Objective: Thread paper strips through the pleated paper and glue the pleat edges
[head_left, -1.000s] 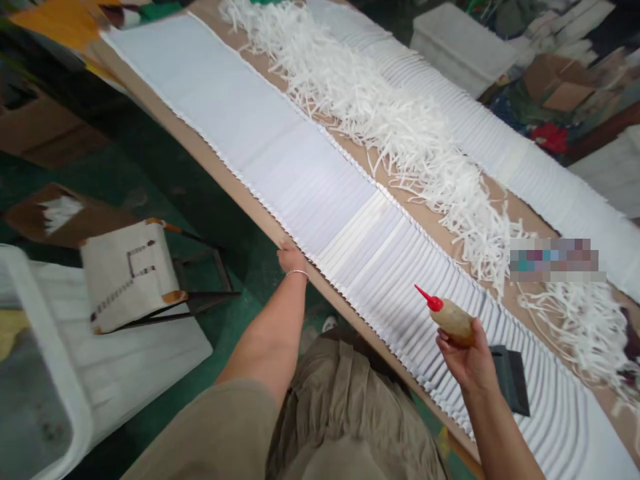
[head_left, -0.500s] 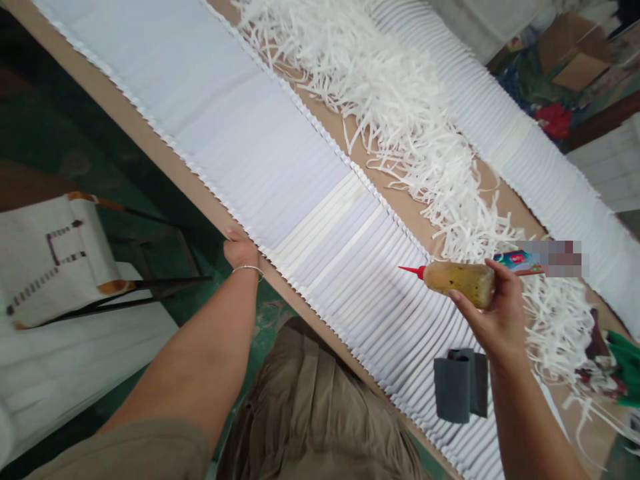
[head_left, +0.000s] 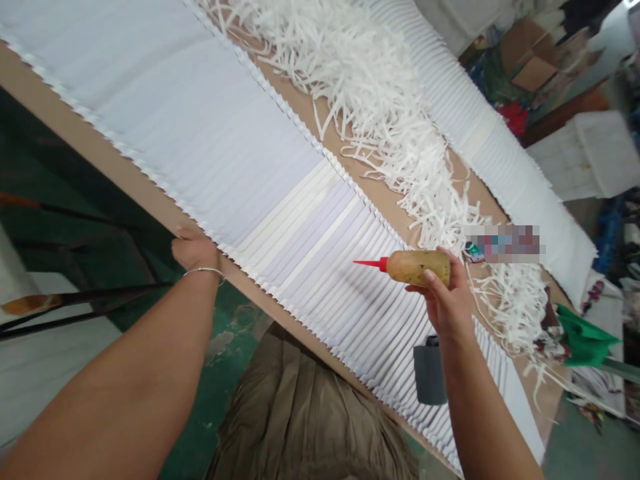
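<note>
My right hand (head_left: 445,300) is wrapped round a squeeze glue bottle (head_left: 419,268) with yellowish contents and a long red nozzle. The bottle is held almost level above a long row of overlapping white strips (head_left: 345,233), its nozzle pointing left. At the near edge of the table (head_left: 165,217), my left hand (head_left: 196,255) has its fingers curled against the board beside the row; the fingertips are partly hidden. A dark grey folded piece (head_left: 429,373) lies on the strips by my right forearm, which partly covers it.
A heap of loose white paper-like strips (head_left: 360,80) runs along the table behind the row. Beyond it lies a second row of strips (head_left: 480,133). Green cloth (head_left: 583,337) is at the right end. A cardboard box (head_left: 530,53) stands farther back.
The view has shifted, so most things sit farther left. My right hand still holds the bottle and has turned a little, with the nozzle more level. My left hand stays at the table edge.
</note>
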Demonstrator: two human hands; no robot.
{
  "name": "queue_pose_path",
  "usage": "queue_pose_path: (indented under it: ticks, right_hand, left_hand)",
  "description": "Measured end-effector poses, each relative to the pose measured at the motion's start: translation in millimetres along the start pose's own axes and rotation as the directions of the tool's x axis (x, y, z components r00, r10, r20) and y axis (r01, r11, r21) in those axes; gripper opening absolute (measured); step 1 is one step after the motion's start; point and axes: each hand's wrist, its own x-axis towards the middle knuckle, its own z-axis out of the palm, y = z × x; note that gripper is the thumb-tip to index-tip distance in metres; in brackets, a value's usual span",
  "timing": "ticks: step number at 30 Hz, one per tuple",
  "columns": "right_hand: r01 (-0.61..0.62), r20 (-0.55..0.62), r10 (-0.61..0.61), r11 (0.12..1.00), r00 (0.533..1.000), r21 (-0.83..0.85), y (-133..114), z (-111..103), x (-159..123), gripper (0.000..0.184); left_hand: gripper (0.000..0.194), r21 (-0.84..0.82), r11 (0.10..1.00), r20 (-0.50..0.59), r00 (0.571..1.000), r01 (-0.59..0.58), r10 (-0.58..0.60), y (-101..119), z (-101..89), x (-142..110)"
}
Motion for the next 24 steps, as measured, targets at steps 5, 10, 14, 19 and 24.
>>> queue_pose_path:
  ticks: [5, 10, 14, 19, 24]
  right_hand:
    - [-0.220, 0.072, 0.208, 0.905, 0.976, 0.365, 13, 16, -33, 0.039]
    - [-0.195, 0.036, 0.198, 0.894, 0.980, 0.402, 18, 14, -36, 0.038]
    - [-0.082, -0.056, 0.105, 0.944, 0.993, 0.321, 15, 0, -11, 0.045]
    - [0.042, -0.113, -0.013, 0.965, 0.994, 0.259, 14, -6, 39, 0.052]
    - [0.084, -0.118, -0.056, 0.966, 0.991, 0.245, 21, 3, 81, 0.054]
  left_hand:
    - [0.054, -0.012, 0.999, -0.088, 0.996, 0.030, -0.031, -1, 3.6, 3]
    - [0.050, -0.033, 0.988, -0.037, 0.988, 0.151, -0.152, 4, 2.5, 21]
    - [0.058, -0.018, 0.986, -0.023, 0.986, 0.164, -0.164, 11, -5.2, 21]
    - [0.061, 0.059, 0.996, -0.107, 0.993, 0.061, -0.055, 19, -14.4, 5]
    - [0.055, 0.121, 0.992, -0.079, 0.997, 0.033, -0.023, 22, -21.1, 3]
